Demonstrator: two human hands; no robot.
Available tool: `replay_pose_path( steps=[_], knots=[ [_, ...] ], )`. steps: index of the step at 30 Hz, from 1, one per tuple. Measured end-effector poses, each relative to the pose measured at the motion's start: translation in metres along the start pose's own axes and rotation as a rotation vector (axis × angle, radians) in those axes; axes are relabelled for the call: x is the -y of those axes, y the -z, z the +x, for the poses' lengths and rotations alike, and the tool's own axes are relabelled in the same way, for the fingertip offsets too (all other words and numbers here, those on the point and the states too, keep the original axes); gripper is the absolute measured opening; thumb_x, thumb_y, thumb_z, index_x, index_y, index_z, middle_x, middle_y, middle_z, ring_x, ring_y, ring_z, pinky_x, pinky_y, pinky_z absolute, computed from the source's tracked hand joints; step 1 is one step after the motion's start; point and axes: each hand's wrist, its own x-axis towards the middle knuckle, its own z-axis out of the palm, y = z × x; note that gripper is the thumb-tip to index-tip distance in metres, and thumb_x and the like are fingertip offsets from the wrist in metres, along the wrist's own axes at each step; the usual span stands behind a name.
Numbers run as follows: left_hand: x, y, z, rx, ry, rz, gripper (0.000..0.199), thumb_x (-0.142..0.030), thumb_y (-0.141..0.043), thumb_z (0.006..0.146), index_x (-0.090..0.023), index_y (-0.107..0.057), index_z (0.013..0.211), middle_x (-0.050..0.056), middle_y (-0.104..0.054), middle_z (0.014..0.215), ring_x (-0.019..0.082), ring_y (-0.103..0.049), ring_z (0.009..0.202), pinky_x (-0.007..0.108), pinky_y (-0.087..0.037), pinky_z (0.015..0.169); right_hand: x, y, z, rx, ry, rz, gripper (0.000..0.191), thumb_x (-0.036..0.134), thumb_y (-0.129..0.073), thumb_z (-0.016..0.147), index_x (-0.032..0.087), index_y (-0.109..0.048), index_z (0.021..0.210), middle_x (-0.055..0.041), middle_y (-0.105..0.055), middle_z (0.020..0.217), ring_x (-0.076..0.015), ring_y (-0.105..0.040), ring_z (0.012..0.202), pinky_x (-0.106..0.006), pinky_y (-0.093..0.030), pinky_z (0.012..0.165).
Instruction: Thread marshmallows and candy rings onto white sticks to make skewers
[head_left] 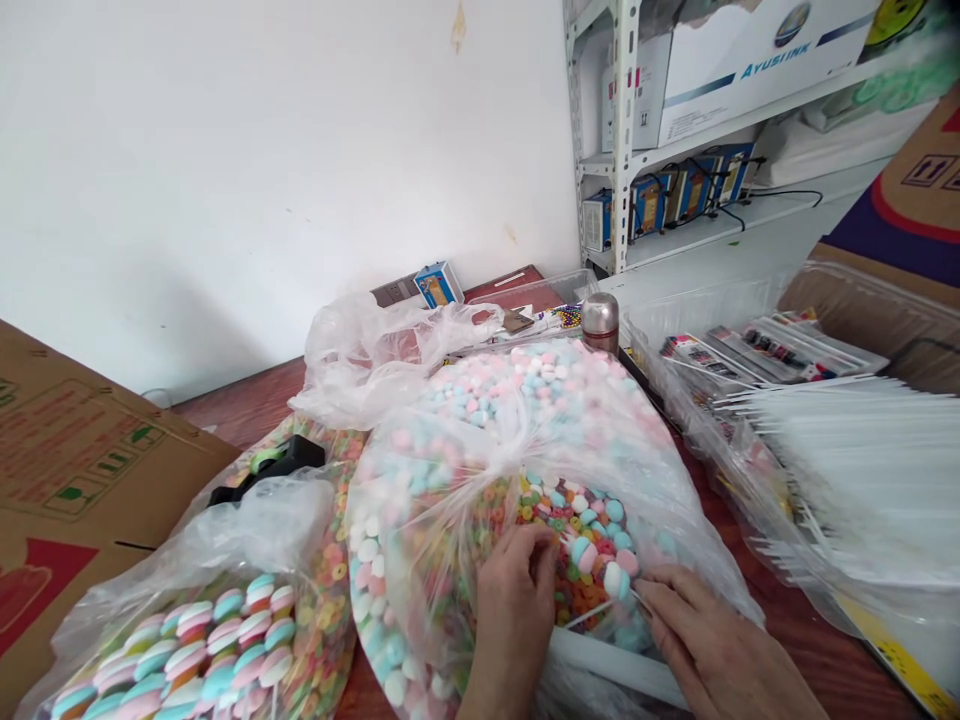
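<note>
My right hand (pixel 712 640) is closed, its fingertips pinching a thin white stick (pixel 600 614) that runs left into the candies. My left hand (pixel 511 615) is just beside it, with its fingers (pixel 536 560) curled down against the sweets; I cannot tell whether that hand is gripping anything or only pressing. Both hands are at an opening in a clear plastic bag (pixel 450 480) that lies on a wooden table (pixel 240 410). The bag is packed with pastel pink, blue and white marshmallow pieces (pixel 525 385) and bright ring-shaped cereal candies (pixel 577 560).

A steel flask (pixel 600 322) stands just behind the bag, and a crumpled plastic bag (pixel 375 360) lies beside it. To my right, a bundle of white sticks (pixel 847 470) and printed cards (pixel 765 350) sit in clear plastic. To my left, another clear bag (pixel 187 560) holds twisted pink-and-blue marshmallow candy (pixel 202 650), next to a cardboard box flap (pixel 75 450). Beyond the table, a white metal shelf (pixel 622 130) carries an AYUSINK carton (pixel 772 70) and small blue boxes (pixel 675 195).
</note>
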Motion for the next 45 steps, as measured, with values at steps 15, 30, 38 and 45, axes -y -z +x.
replay_pose_path(
  steps=[15,30,38,45],
  knots=[
    [-0.001,-0.015,-0.003,0.047,0.346,-0.525,0.013,-0.029,-0.068,0.082,-0.017,-0.071,0.085,0.005,-0.072,0.077,0.018,-0.065,0.068,0.025,-0.05,0.063,0.002,-0.008,-0.005,0.144,-0.027,-0.043,0.025,0.016,-0.038,0.093,0.025,-0.062,0.093,-0.0081,-0.07,0.1,-0.0255,-0.073,0.09,-0.034,-0.061,0.065],
    [0.009,-0.007,0.013,0.072,-0.343,0.563,0.019,-0.013,-0.062,0.086,-0.027,-0.074,0.088,0.005,-0.072,0.089,0.03,-0.062,0.092,0.045,-0.044,0.083,-0.01,-0.014,-0.011,0.133,-0.19,0.045,0.03,0.025,-0.04,0.097,0.025,-0.069,0.104,-0.0079,-0.074,0.107,-0.024,-0.072,0.096,-0.034,-0.061,0.072],
    [0.003,-0.013,0.009,-0.012,-0.315,0.522,0.014,-0.011,-0.06,0.086,-0.022,-0.065,0.078,0.007,-0.071,0.095,0.028,-0.061,0.098,0.044,-0.044,0.088,-0.007,-0.003,-0.009,0.076,-0.07,-0.049,0.033,0.021,-0.038,0.095,0.025,-0.07,0.098,-0.0067,-0.077,0.104,-0.0244,-0.075,0.096,-0.032,-0.064,0.067],
    [0.009,-0.019,0.008,-0.056,-0.276,0.477,0.014,-0.012,-0.062,0.086,-0.024,-0.069,0.089,0.005,-0.072,0.099,0.028,-0.062,0.101,0.045,-0.045,0.089,-0.004,-0.002,-0.006,0.029,-0.04,-0.069,0.035,0.02,-0.038,0.095,0.024,-0.072,0.1,-0.0065,-0.078,0.101,-0.024,-0.075,0.094,-0.034,-0.064,0.072]
  ],
)
